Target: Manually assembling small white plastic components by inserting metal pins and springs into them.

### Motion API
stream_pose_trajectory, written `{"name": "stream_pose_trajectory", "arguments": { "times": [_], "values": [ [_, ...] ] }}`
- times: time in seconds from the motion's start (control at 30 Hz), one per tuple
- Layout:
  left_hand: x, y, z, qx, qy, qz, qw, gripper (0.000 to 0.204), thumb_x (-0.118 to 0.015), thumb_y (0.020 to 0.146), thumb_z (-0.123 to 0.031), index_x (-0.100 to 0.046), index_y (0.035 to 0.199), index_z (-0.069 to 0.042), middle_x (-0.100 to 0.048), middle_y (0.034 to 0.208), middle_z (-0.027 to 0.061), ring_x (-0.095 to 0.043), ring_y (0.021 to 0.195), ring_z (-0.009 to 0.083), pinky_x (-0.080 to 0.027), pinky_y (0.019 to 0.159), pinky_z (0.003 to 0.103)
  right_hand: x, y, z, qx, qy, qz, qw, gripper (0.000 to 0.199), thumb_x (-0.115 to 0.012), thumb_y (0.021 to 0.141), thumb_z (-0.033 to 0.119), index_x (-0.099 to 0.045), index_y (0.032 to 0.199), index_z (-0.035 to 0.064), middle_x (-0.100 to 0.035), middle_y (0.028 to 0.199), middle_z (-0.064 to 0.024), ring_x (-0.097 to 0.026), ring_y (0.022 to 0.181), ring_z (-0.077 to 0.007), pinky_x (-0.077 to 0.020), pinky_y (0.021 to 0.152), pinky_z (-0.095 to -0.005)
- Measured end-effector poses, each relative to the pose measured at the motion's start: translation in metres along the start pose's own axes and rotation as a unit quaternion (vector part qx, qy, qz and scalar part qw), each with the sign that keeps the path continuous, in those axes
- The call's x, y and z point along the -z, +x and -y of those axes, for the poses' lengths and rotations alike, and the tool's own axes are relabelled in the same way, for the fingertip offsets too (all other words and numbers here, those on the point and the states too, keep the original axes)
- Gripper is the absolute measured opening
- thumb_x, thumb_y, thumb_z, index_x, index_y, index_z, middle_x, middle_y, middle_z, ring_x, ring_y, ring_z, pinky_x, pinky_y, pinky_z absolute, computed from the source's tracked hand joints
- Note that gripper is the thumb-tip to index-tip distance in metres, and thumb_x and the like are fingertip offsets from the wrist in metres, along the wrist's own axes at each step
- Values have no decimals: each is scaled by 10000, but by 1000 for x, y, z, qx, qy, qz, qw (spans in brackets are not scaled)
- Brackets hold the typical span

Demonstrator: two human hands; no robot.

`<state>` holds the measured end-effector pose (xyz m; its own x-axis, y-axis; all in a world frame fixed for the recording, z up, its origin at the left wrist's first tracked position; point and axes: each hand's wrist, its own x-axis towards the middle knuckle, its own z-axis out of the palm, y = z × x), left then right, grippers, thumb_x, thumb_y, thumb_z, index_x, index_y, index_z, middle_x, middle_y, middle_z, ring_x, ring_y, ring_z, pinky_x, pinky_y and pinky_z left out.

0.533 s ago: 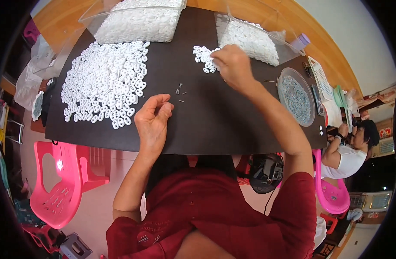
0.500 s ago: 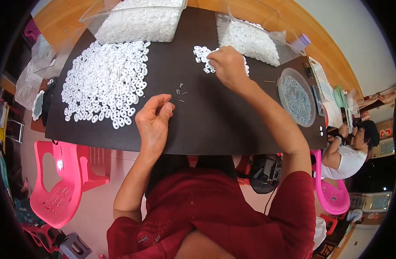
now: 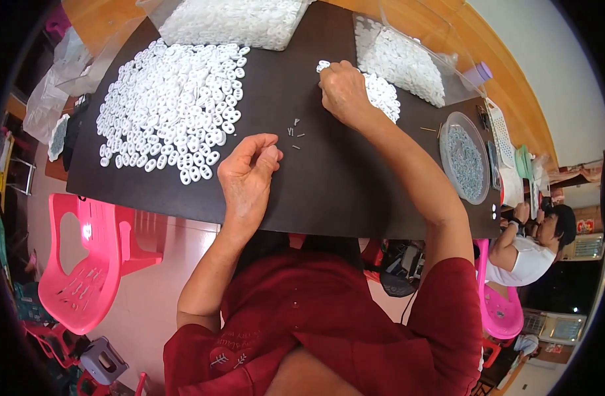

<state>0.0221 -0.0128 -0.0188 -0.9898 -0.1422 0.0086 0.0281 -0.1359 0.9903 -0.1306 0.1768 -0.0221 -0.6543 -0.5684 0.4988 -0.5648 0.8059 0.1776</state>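
Note:
My right hand [image 3: 345, 94] reaches to the far side of the dark table, over a small group of white oval two-holed plastic pieces [image 3: 382, 98]. Its fingers are pressed together, and what they grip is hidden. One white piece [image 3: 323, 65] shows by its fingertips. Nearer me, my left hand [image 3: 248, 173] is held above the table with fingers curled and thumb close to the index finger; anything inside is too small to make out. Several small metal pins [image 3: 290, 131] lie just beyond it. A wide heap of the white pieces [image 3: 170, 105] spreads to its left.
Clear bins of white pieces stand at the back left [image 3: 230, 26] and back right [image 3: 408, 66]. A round clear tub [image 3: 462, 158] of small metal pins sits at right. Pink chairs [image 3: 85, 264] flank the table. Another person [image 3: 530, 244] is at far right.
The view has shifted, so the table's contents sit further right in the picture. My right hand has moved left across the small group of pieces. The left hand keeps its curled pose.

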Motion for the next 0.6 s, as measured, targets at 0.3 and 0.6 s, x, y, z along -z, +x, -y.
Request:
{"name": "stream_pose_trajectory", "arguments": {
  "times": [0.3, 0.6],
  "values": [
    [3, -2, 2, -13, -9, 1, 1000, 151, -561, 859, -23, -614, 986, 39, -607, 757, 28, -513, 653, 63, -440, 618, 194, 39, -9, 28, -145, 302, 71, 939, 131, -586, 780, 104, -599, 745, -22, -610, 708, -98, -566, 634, -191, -454, 571, -300],
    [-6, -8, -2, 35, -100, 19, 994, 153, -581, 857, -42, -611, 998, 11, -605, 757, 8, -497, 616, 36, -397, 528, 168, 85, -27, 75, -272, 575, 172, 752, 160, -577, 856, 139, -617, 874, -15, -605, 773, -25, -537, 696, -65, -441, 623, -205]
  ]
}}
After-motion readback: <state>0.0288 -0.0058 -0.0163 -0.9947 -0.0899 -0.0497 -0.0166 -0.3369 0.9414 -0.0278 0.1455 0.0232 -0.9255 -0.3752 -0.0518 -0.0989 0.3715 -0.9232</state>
